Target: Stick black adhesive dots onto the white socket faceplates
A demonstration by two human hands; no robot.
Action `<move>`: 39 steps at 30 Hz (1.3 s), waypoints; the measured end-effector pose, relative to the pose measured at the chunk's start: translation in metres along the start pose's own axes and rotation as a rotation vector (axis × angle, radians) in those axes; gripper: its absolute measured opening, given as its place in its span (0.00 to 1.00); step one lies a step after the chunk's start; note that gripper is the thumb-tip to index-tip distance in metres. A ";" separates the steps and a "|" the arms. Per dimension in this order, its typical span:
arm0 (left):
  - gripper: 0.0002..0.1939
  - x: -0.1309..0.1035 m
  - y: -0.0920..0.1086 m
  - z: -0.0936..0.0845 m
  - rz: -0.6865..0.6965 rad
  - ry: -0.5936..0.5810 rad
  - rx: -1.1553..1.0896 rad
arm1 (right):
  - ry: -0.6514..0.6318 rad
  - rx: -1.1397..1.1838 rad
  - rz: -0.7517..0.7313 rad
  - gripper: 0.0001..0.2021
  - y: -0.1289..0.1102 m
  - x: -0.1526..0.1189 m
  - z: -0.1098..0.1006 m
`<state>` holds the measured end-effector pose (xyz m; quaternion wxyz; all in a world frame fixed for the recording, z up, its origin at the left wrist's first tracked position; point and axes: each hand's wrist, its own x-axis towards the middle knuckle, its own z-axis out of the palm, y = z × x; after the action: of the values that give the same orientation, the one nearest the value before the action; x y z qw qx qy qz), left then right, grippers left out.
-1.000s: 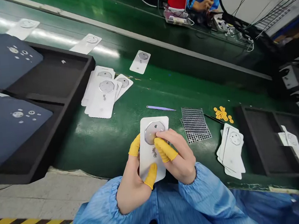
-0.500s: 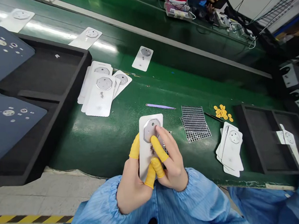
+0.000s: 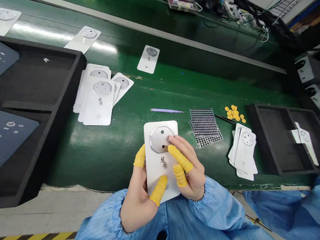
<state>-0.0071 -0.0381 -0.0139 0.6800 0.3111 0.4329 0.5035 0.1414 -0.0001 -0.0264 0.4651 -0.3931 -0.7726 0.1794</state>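
Glossy green workbench point(image 3: 82, 152), reflected light streak point(image 3: 42, 32); pale tiled floor point(image 3: 58, 209), yellow-black floor stripe point(image 3: 33, 238).

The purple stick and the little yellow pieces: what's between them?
The head view shows sheets of black dots between the purple stick and yellow pieces, plus a thin black tool beside the sheets.

At lower centre, the left hand point(image 3: 141, 197) grips a white panel point(image 3: 156, 168), the right hand point(image 3: 190, 171) touching its octagonal disc point(image 3: 156, 139); purple tweezers point(image 3: 167, 110) lie mid-frame on the bench point(image 3: 112, 153).
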 end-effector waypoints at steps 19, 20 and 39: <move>0.12 0.030 0.019 0.009 -0.026 0.155 0.128 | 0.300 0.180 0.360 0.26 -0.008 -0.020 0.012; 0.12 0.030 0.019 0.008 -0.030 0.159 0.124 | 0.300 0.166 0.354 0.27 -0.007 -0.021 0.012; 0.17 0.027 0.024 -0.093 0.021 0.693 0.318 | -0.197 -0.129 0.115 0.18 0.034 -0.030 0.024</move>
<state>-0.0978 -0.0063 -0.0405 0.4312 0.2284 0.7066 0.5124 0.1436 0.0000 -0.0780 0.3496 -0.4465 -0.8006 0.1934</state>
